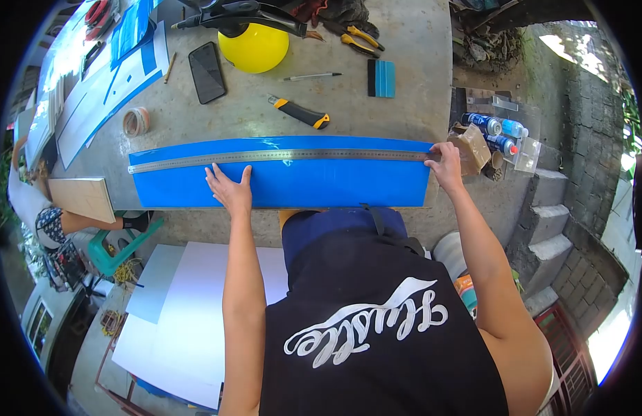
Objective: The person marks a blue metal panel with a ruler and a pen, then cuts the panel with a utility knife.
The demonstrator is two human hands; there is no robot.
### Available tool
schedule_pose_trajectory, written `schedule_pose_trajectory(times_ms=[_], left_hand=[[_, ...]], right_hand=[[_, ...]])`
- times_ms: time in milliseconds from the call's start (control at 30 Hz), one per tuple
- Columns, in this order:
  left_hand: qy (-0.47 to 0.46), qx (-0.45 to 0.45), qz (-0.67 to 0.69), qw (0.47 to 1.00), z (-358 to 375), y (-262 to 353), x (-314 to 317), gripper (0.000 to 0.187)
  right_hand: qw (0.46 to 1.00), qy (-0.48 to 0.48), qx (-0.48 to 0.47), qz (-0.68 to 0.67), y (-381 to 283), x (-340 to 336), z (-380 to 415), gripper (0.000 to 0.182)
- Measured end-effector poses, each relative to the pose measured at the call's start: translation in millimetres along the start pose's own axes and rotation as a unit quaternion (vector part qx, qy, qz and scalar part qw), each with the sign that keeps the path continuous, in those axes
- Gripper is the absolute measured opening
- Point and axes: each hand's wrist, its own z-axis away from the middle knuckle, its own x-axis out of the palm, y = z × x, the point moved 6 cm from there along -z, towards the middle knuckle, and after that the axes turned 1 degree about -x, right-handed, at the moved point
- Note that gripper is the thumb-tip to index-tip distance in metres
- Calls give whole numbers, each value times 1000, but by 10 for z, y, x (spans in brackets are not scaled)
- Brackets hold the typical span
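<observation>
A long blue sheet (349,184) lies along the front edge of the worktable, with a steel ruler (321,154) laid lengthwise across its upper part. My left hand (232,191) rests on the sheet with fingers spread, the fingertips just below the ruler's edge. At the far right end, my right hand (446,168) pinches the ruler's tip between thumb and fingers, by the sheet's corner. Behind the sheet are a black and yellow utility knife (300,113), a pen (312,76) and a blue and black squeegee (382,78).
On the table (265,128) are a phone (207,73), a tape roll (136,121), a yellow spray bottle (255,48) and pliers (361,41). Spray cans (482,125) stand right of the table. Another person (33,194) is at far left, near a green stool (116,253).
</observation>
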Motion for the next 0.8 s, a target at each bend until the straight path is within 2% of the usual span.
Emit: schedule_pose_trajectory(times_ms=[467, 567, 667, 800], left_hand=[[-5, 2, 0, 1000, -25, -48, 53, 113], [-5, -1, -3, 1000, -14, -35, 45, 115], [-8, -12, -1, 1000, 0, -12, 28, 115], [13, 3, 3, 1000, 23, -52, 28, 115]], right_hand=[[1000, -12, 9, 0, 22, -8, -47, 40], [999, -17, -2, 28, 45, -10, -48, 45], [999, -4, -28, 39, -292, -122, -167, 44], [990, 7, -139, -1, -1402, -57, -435, 34]])
